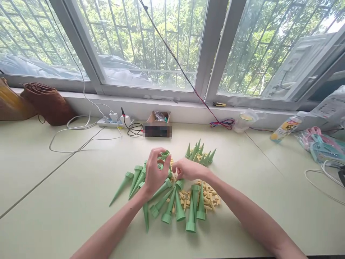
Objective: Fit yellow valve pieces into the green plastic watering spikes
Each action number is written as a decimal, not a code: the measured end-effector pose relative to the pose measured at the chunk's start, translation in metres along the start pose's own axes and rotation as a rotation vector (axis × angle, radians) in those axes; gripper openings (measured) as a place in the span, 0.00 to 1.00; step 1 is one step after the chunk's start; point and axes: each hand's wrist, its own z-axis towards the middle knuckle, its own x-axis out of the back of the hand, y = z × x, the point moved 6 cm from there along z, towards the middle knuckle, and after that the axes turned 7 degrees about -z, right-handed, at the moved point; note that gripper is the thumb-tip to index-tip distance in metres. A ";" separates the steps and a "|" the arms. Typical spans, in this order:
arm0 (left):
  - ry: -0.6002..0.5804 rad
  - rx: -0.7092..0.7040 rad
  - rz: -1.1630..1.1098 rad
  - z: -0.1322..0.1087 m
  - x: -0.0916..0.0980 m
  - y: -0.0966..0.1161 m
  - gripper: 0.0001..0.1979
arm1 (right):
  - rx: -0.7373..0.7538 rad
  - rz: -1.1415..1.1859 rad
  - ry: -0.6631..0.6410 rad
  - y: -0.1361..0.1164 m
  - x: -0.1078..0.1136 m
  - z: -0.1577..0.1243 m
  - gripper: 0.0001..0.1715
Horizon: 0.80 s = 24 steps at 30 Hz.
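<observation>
Fingers of my left hand [156, 171] are wrapped round a green plastic watering spike [165, 154], its round open end facing up. Just to the right, my right hand [188, 169] is low over the pile with curled fingers; whether they pinch anything is hidden. Several more green spikes [191, 214] lie fanned out around and below both hands, pointing different ways. Small pale-yellow valve-like pieces [210, 196] are heaped beside and under them. Behind my right hand, a group of green spikes [199, 149] stands points up, with yellow bits among them.
A small open cardboard box [158, 120] stands by the wall, with a power strip [110, 121] and cables to its left. A brown pouch [47, 102] is at the far left. At right are coiled wires [225, 123], a bottle [287, 127] and bagged pink and teal items [322, 145].
</observation>
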 end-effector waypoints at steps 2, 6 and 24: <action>0.011 0.002 0.009 0.001 0.001 0.001 0.08 | 0.013 -0.001 0.018 0.001 -0.003 0.002 0.10; 0.026 0.000 0.011 0.002 0.002 0.001 0.08 | 0.033 -0.003 0.032 0.000 -0.008 0.004 0.07; 0.030 0.165 -0.191 0.005 0.003 -0.011 0.10 | 0.105 -0.367 0.116 -0.018 -0.013 -0.002 0.04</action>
